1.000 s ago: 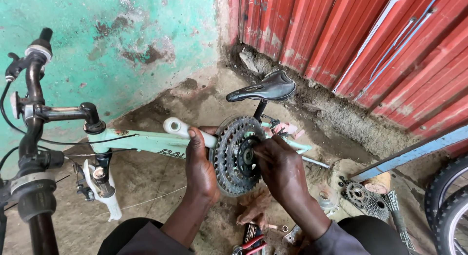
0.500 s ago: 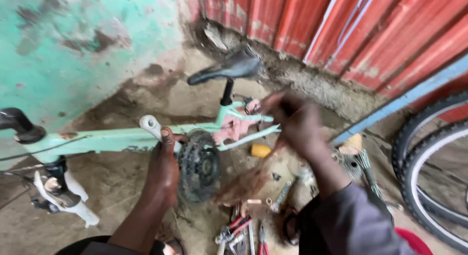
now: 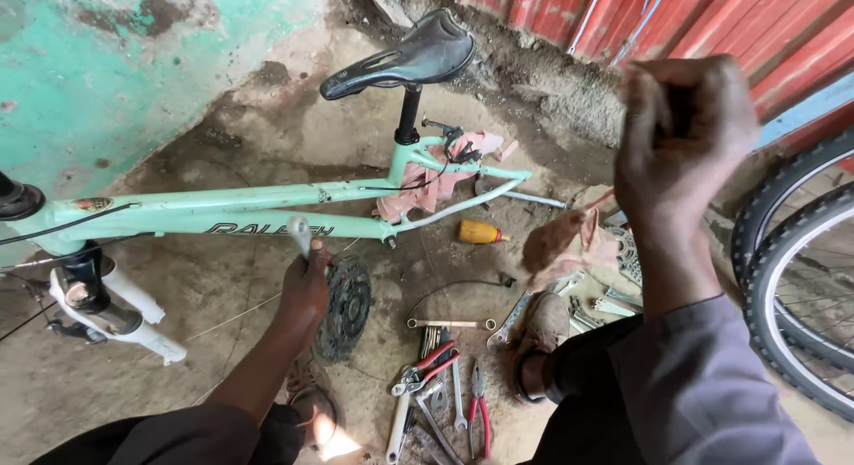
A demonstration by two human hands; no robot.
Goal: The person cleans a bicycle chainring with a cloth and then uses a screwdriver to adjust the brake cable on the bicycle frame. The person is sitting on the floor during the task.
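Right now your left hand (image 3: 307,283) is wrapped around the crank arm (image 3: 300,235) just below the mint-green bicycle frame (image 3: 222,212), fingers closed tight on it, with the black chainring set (image 3: 345,307) hanging beside your knuckles. Your right hand (image 3: 685,132) is up in the air near the red corrugated wall (image 3: 712,20), curled into a loose fist; whether anything sits inside that fist I cannot tell (motion blurs it). A pinkish rag (image 3: 560,243) shows below that hand, beside your forearm, and whether you are holding it is unclear.

Mind the chainring teeth: they sit right against your left fingers, and a sudden turn of the crank could drag skin across them. With only one hand on the bike, the frame could also roll or tip, and the black saddle (image 3: 405,56) end would swing toward you. Loose tools lie on the ground by your feet: red-handled pliers (image 3: 425,365), a ring spanner (image 3: 451,324) and a small yellow bottle (image 3: 480,233). Stepping back onto any of them could cost you your footing, and the spare wheels (image 3: 801,287) at your right leave little room.
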